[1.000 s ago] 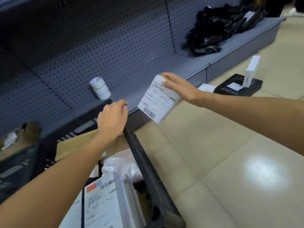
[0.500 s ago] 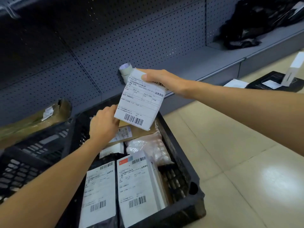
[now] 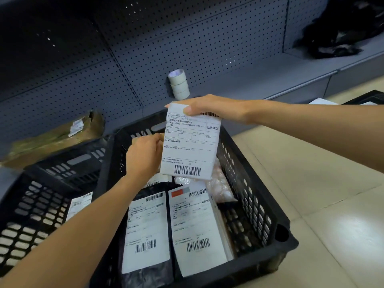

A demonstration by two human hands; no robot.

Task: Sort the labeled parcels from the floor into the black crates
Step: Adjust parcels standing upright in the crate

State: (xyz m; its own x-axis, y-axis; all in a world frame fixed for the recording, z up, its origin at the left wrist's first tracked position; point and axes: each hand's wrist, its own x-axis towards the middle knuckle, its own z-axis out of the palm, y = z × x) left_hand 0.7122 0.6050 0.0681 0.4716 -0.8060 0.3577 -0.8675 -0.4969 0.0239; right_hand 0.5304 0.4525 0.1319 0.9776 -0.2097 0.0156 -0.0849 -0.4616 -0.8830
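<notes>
**One head camera, looking down over the crates**

A single wide-angle view sits at the person's head, facing forward and down. It looks close over the black crate (image 3: 257,206), with both forearms reaching in from the bottom edge. The pegboard shelving (image 3: 187,44) fills the top, tiled floor (image 3: 322,183) the right side.

2 forearms bare — no sleeves, gloves, rings on hands (image 3: 143,154).

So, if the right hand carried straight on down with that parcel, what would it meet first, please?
Probably the clear bag of pale items under the white labelled parcel that the right hand holds over the black crate; depth is unclear.
</notes>
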